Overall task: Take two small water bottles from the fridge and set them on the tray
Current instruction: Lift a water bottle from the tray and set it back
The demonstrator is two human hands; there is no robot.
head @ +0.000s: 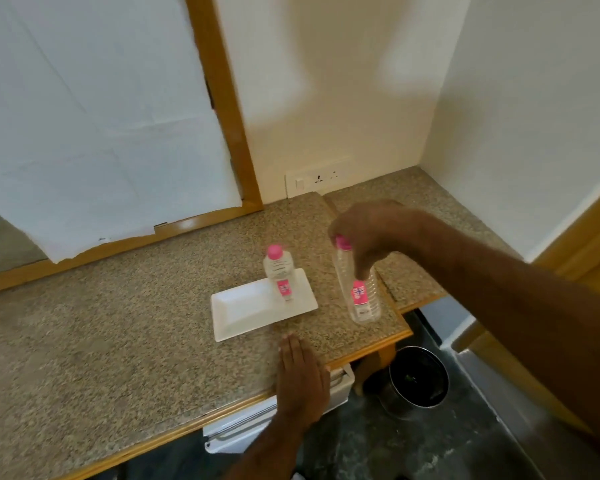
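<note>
Left hand (302, 379) lies flat, fingers extended, palm down on the speckled counter (118, 341) at its front edge, holding nothing. Right hand (367, 233) grips the second bottle (359, 289) near its pink cap, above the counter, right of the white tray (243, 313). First bottle (280, 271) stands upright on the tray.

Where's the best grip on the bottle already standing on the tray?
Grip the bottle on the tray around its clear body between pink cap and label, coming from the right. It stands upright near the white tray's right end, so that side looks most open.
</note>
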